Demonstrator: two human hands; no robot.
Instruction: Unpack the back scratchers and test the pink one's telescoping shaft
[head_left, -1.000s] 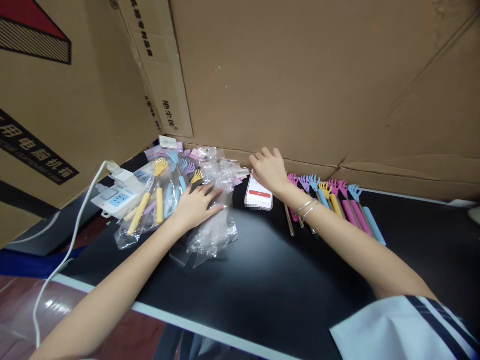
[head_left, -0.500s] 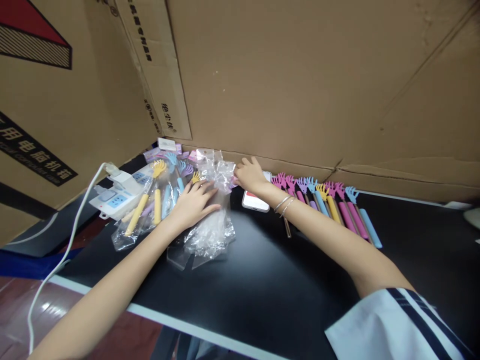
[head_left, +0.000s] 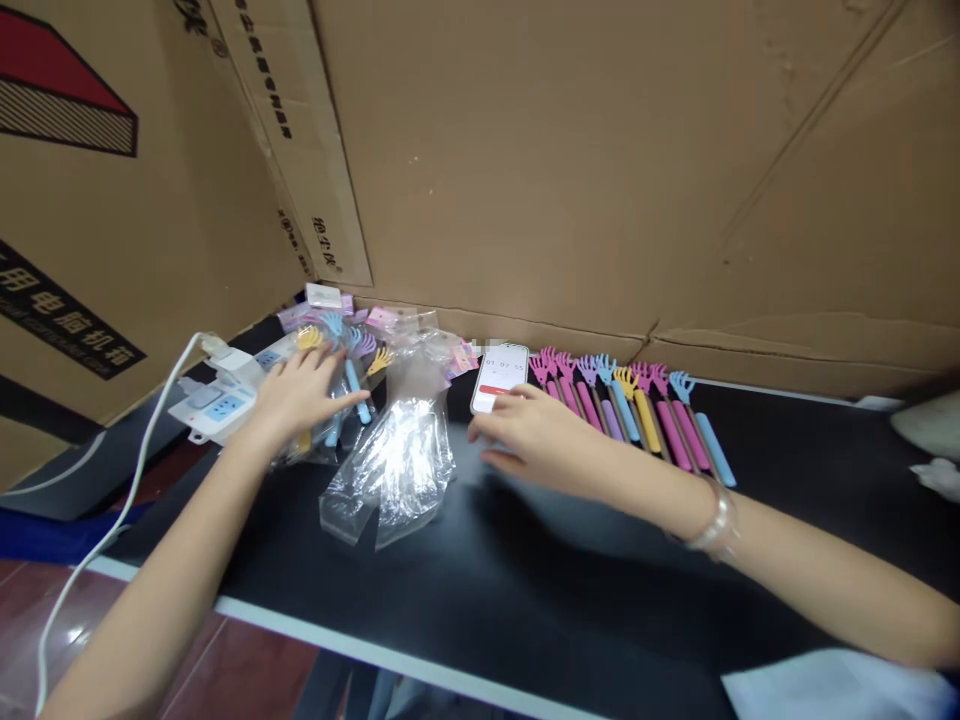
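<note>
My left hand point(head_left: 304, 395) lies over the bagged back scratchers point(head_left: 352, 385), fingers stretched out and thumb apart, covering part of the pile. Yellow, blue and purple claw heads show through their clear wrappers. Beside it, a stack of clear plastic bags point(head_left: 409, 460) is spread flat on the black table. My right hand point(head_left: 525, 440) hovers between the bags and a row of unwrapped back scratchers point(head_left: 660, 420). Its fingers are loosely bent and apart from the thumb, with nothing visible in them. The row has pink, purple, blue and yellow handles, lying side by side with claws toward the back.
A phone point(head_left: 501, 368) showing a timer lies just behind my right hand. At the left sits a white power strip point(head_left: 225, 405) with a cable point(head_left: 135, 480) running off the table. Cardboard walls point(head_left: 562, 180) close in the back and left. Small printed cards point(head_left: 461, 358) lie behind the bags.
My left hand has moved left from the clear bags onto the wrapped back scratchers. My right hand has come from the back by the phone and cards toward the front. The bags lie more uncovered.
</note>
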